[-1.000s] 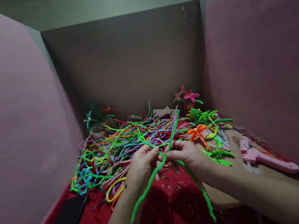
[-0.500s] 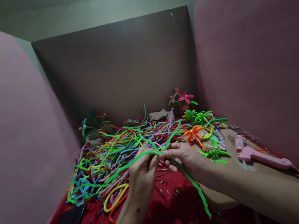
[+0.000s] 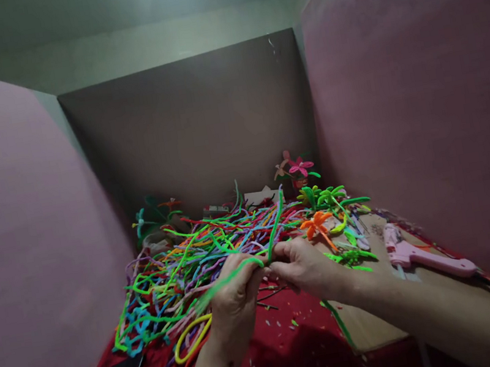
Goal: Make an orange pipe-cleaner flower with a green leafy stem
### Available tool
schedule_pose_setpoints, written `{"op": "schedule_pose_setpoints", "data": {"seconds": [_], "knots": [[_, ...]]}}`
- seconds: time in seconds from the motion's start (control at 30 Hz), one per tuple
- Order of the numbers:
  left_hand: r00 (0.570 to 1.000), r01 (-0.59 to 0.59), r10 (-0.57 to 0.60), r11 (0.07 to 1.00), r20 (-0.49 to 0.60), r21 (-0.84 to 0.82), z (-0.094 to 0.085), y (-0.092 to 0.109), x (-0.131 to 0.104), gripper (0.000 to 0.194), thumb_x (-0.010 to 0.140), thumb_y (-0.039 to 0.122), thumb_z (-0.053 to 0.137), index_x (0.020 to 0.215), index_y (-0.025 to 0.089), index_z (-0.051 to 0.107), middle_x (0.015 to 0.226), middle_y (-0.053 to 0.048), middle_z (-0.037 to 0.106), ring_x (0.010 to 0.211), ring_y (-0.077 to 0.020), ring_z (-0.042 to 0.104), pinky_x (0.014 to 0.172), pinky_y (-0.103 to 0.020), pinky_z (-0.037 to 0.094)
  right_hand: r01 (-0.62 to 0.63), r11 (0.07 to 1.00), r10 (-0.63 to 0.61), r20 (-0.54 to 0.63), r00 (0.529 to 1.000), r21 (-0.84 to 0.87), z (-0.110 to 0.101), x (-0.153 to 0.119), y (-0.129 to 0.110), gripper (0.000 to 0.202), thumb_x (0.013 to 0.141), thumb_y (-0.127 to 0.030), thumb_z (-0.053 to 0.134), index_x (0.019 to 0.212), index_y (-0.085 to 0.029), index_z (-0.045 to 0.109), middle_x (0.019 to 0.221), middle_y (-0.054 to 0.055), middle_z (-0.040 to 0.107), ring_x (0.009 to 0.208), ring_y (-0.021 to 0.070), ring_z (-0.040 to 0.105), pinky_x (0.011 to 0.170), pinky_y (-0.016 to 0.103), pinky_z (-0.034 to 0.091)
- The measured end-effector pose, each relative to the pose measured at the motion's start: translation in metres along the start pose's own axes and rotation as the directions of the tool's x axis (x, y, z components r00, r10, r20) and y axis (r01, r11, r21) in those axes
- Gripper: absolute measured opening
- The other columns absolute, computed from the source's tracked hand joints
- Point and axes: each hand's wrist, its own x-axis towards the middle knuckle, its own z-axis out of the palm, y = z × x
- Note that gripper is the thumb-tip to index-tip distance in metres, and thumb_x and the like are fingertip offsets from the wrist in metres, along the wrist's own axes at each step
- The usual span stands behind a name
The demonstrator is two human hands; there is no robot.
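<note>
Pinching green fuzzy strands (image 3: pixel 275 222), the closed fingers of the left hand (image 3: pixel 234 297) and right hand (image 3: pixel 307 266) met before the colourful pile (image 3: pixel 181 249). Twisting was perhaps in hand, though blurred; the next move called for a steady hold.

Green stems (image 3: pixel 276 226), thin & fuzzy, pinched where they meet btwn fingertips of L hand (image 3: pixel 236 290) & R hand (image 3: pixel 307 266), above desk. One length sticks up, top tilted R. One arcs over back of L hand, outer end motion-blurred. Another slants up-L from behind L hand. One hangs below R hand, along L edge of board (image 3: pixel 370 325), upper part hidden.
</note>
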Motion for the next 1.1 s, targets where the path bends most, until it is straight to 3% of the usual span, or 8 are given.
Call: {"op": "schedule_pose_setpoints", "data": {"seconds": [0.1, 0.23, 0.4, 0.5, 0.63, 0.83, 0.97, 1.1], "knots": [[0.976, 0.198, -0.188, 0.976, 0.106, -0.093, 0.005, 0.000, -0.001, 0.011, 0.083, 0.014, 0.050, 0.077, 0.019, 0.057, 0.075, -0.001, 0.059, 0.071, -0.0131, 0.054, 0.065, -0.023, 0.043, 0.152, 0.954, -0.151, 0.026, 0.988, -0.259, 0.001, -0.002, 0.001, 0.015, 0.075, -0.015, 0.048, 0.065, -0.013, 0.059, 0.059, -0.001, 0.055, 0.055, 0.0095, 0.047, 0.051, 0.020, 0.034], [0.966, 0.260, -0.256, 0.952, 0.043, -0.165, 0.014, 0.003, -0.005, 0.008, 0.080, 0.018, 0.054, 0.074, 0.019, 0.059, 0.068, 0.001, 0.056, 0.065, -0.0126, 0.052, 0.060, -0.022, 0.042, 0.197, 0.890, -0.187, 0.065, 0.980, -0.412, 0.005, -0.004, 0.002, 0.017, 0.067, -0.004, 0.045, 0.059, -0.013, 0.056, 0.059, -0.001, 0.055, 0.057, 0.0107, 0.046, 0.054, 0.022, 0.032], [0.889, 0.386, -0.453, 0.822, -0.070, -0.418, 0.009, 0.015, -0.002, 0.011, 0.078, 0.022, 0.057, 0.068, 0.018, 0.061, 0.061, 0.002, 0.053, 0.056, -0.0102, 0.049, 0.051, -0.020, 0.041, 0.070, 0.997, -0.066, 0.086, 0.994, -0.035, 0.004, -0.003, -0.004, 0.015, 0.068, -0.005, 0.047, 0.065, -0.015, 0.058, 0.056, -0.004, 0.051, 0.053, 0.0087, 0.045, 0.054, 0.020, 0.036], [0.781, 0.526, -0.617, 0.565, 0.098, -0.635, 0.000, 0.021, 0.003, 0.015, 0.075, 0.027, 0.062, 0.065, 0.016, 0.059, 0.050, 0.003, 0.051, 0.045, -0.0085, 0.047, 0.043, -0.019, 0.041, 0.049, 0.964, -0.073, 0.080, 0.994, 0.260, 0.004, -0.004, -0.007, 0.008, 0.073, -0.015, 0.056, 0.080, -0.015, 0.059, 0.074, 0.000, 0.057, 0.064, 0.0103, 0.051, 0.061, 0.023, 0.043], [0.727, 0.511, -0.657, 0.319, 0.202, -0.799, -0.005, 0.022, 0.007, 0.014, 0.068, 0.027, 0.069, 0.073, 0.015, 0.063, 0.054, 0.001, 0.060, 0.043, -0.0115, 0.055, 0.038, -0.022, 0.047, 0.081, 0.878, -0.193, 0.192, 0.962, 0.472, 0.004, -0.007, -0.008, 0.043, 0.081, -0.025, 0.055, 0.122, -0.025, 0.044, 0.116, 0.006, 0.049, 0.076, 0.0108, 0.055, 0.072, 0.029, 0.047], [0.724, 0.493, -0.654, 0.269, 0.219, -0.827, -0.007, 0.021, 0.006, 0.011, 0.065, 0.022, 0.071, 0.070, 0.015, 0.064, 0.049, 0.001, 0.062, 0.039, -0.0118, 0.057, 0.036, -0.021, 0.049, 0.424, 0.905, -0.414, 0.153, 0.897, -0.037, -0.003, -0.011, -0.011, 0.031, 0.086, -0.023, 0.048, 0.117, -0.020, 0.053, 0.125, 0.009, 0.048, 0.124, 0.0225, 0.034, 0.103, 0.041, 0.025], [0.740, 0.492, -0.644, 0.320, 0.195, -0.810, -0.010, 0.024, 0.006, 0.010, 0.068, 0.022, 0.069, 0.069, 0.014, 0.064, 0.051, 0.001, 0.062, 0.040, -0.0108, 0.055, 0.035, -0.020, 0.045, 0.304, 0.949, -0.314, 0.222, 0.923, 0.080, -0.002, -0.011, -0.010, 0.029, 0.088, -0.025, 0.046, 0.116, -0.017, 0.049, 0.092, 0.006, 0.060, 0.088, 0.0157, 0.057, 0.080, 0.033, 0.045], [0.716, 0.468, -0.691, 0.368, 0.101, -0.803, -0.014, 0.025, 0.006, 0.012, 0.070, 0.022, 0.069, 0.067, 0.014, 0.060, 0.045, 0.005, 0.053, 0.038, -0.0054, 0.046, 0.037, -0.015, 0.037, 0.056, 0.975, -0.115, 0.271, 0.956, 0.216, 0.003, -0.011, -0.009, 0.019, 0.084, -0.028, 0.050, 0.091, -0.014, 0.060, 0.059, -0.004, 0.050, 0.048, 0.0073, 0.050, 0.048, 0.020, 0.042]]}}
